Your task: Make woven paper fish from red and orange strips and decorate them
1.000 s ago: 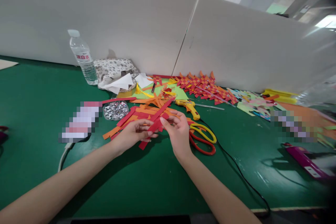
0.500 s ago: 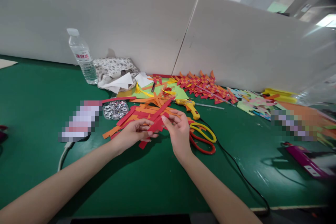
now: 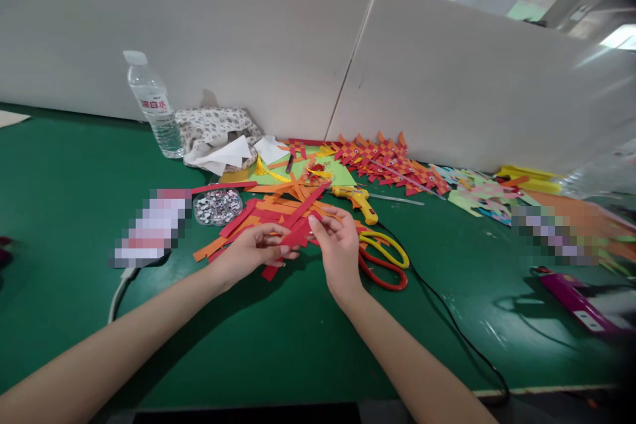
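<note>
Between my two hands is a red paper strip (image 3: 298,236), held just above a pile of loose strips. My left hand (image 3: 253,252) pinches its near left end between thumb and fingers. On its right end, the thumb and fingers of my right hand (image 3: 336,245) are closed. Beneath and beyond lie red and orange paper strips (image 3: 265,212), crossing one another. Scissors with one yellow and one red handle (image 3: 385,283) lie right beside my right hand, their blades hidden. A yellow glue gun (image 3: 358,202) rests just behind them.
A clear box of googly eyes (image 3: 218,206) sits left of the strips, near a blurred-out phone (image 3: 154,228) with a cable. Behind stand a water bottle (image 3: 156,109) and a tissue pouch (image 3: 218,132). Woven paper fish (image 3: 387,162) lie along the partition. A purple power strip (image 3: 571,305) is at right.
Both hands keep their hold on the red strip, with only a slight shift of the fingers. The view has moved very little.
</note>
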The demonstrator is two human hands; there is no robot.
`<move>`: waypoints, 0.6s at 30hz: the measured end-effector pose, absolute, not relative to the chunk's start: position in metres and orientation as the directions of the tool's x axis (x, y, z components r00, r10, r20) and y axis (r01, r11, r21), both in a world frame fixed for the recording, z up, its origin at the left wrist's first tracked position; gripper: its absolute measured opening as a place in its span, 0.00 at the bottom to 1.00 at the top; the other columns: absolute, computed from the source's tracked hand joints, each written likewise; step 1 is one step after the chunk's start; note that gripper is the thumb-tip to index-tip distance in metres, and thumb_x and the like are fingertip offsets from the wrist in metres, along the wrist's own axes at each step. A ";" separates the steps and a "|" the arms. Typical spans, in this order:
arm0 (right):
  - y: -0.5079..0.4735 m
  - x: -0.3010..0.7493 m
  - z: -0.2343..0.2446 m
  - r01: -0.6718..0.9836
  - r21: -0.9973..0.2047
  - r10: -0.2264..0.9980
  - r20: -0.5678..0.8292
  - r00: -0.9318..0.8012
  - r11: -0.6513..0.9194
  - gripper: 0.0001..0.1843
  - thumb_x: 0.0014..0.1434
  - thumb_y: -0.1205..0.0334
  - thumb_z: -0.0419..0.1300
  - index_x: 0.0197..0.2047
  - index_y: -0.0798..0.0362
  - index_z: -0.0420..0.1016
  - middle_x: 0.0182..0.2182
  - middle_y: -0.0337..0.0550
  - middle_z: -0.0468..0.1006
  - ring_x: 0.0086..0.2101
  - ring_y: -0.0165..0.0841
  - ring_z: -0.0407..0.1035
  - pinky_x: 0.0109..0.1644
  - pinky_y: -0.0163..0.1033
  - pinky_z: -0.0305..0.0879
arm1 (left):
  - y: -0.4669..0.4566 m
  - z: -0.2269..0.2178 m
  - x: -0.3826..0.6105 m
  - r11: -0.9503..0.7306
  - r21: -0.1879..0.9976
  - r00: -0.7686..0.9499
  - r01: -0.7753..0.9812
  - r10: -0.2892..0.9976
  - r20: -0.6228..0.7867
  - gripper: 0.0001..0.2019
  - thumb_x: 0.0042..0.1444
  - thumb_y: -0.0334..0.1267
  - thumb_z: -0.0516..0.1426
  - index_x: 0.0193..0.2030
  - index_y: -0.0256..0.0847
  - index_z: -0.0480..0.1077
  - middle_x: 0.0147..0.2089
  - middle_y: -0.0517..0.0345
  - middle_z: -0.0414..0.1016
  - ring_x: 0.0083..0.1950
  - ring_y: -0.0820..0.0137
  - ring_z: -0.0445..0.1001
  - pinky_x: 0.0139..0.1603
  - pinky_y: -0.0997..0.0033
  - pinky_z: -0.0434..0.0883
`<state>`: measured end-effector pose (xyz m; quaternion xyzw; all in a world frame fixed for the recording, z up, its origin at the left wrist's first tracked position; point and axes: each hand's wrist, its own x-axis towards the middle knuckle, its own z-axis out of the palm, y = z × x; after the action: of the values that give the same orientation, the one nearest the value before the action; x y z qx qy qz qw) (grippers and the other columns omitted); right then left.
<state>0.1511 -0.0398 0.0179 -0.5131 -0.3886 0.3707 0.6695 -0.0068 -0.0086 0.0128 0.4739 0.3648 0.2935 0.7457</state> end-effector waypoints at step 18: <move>-0.032 0.160 0.018 -0.096 -0.968 0.851 0.153 0.503 0.230 0.20 0.46 0.56 0.68 0.39 0.51 0.64 0.27 0.33 0.72 0.25 0.27 0.70 0.33 0.36 0.71 | -0.006 0.012 -0.009 0.324 0.943 0.500 -0.077 0.831 -0.245 0.17 0.41 0.33 0.67 0.39 0.38 0.71 0.35 0.57 0.79 0.40 0.67 0.79 0.40 0.69 0.73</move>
<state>0.1604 -0.0321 0.0185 -0.5185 -0.3641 0.3406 0.6947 -0.0089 -0.0060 0.0122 0.4872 0.3869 0.3169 0.7159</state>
